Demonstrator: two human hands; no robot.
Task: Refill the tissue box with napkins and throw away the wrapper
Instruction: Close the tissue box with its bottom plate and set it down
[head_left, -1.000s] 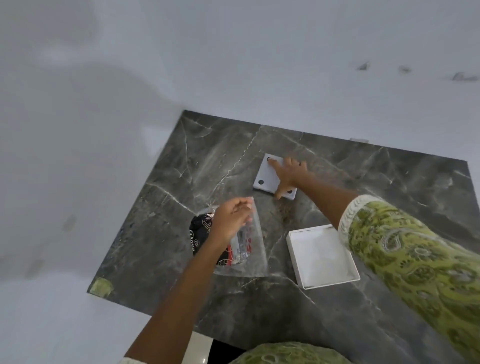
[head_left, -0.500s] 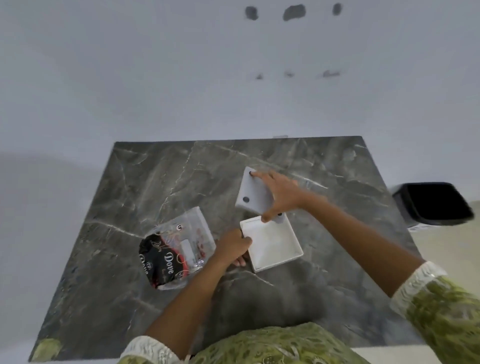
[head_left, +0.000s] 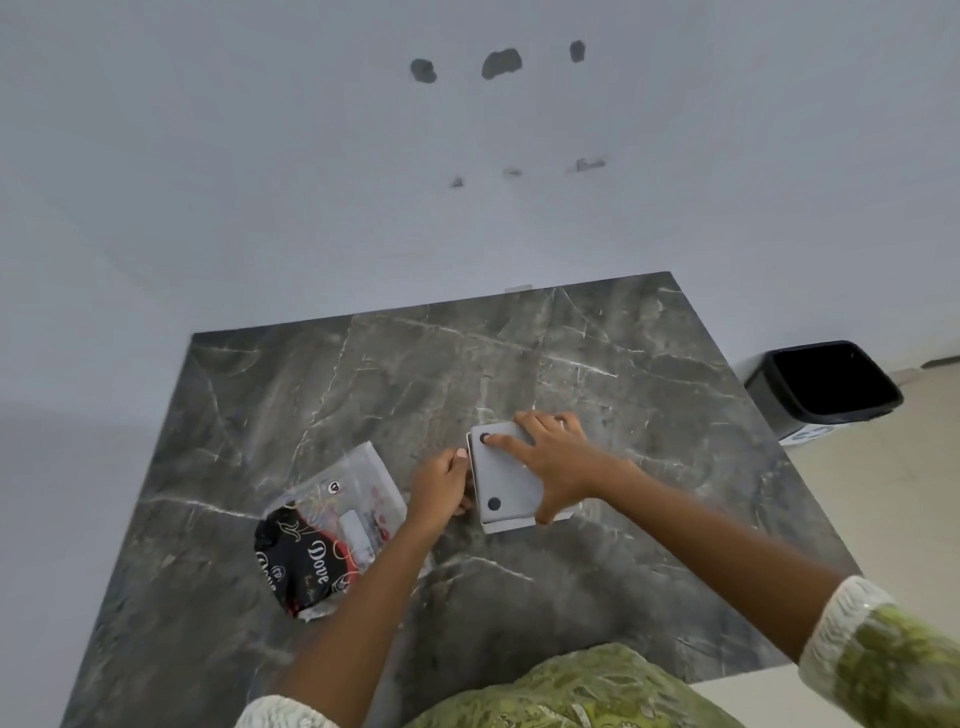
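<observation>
A white square tissue box (head_left: 514, 526) sits on the dark marble table (head_left: 363, 395). Its grey panel with black round feet (head_left: 501, 480) lies on top of the box. My right hand (head_left: 556, 457) presses on that panel, fingers spread across it. My left hand (head_left: 441, 486) grips the box's left side. The empty clear plastic wrapper (head_left: 332, 530), with black and red print, lies flat on the table to the left of the box. The napkins are hidden under the panel.
A black waste bin (head_left: 826, 387) stands open on the floor beyond the table's right edge. A pale wall with several dark marks rises behind the table. My green patterned clothing fills the bottom of the view.
My right hand carried the grey panel from the far side of the table and set it on the white box. My left hand let go of the wrapper and moved to the box.
</observation>
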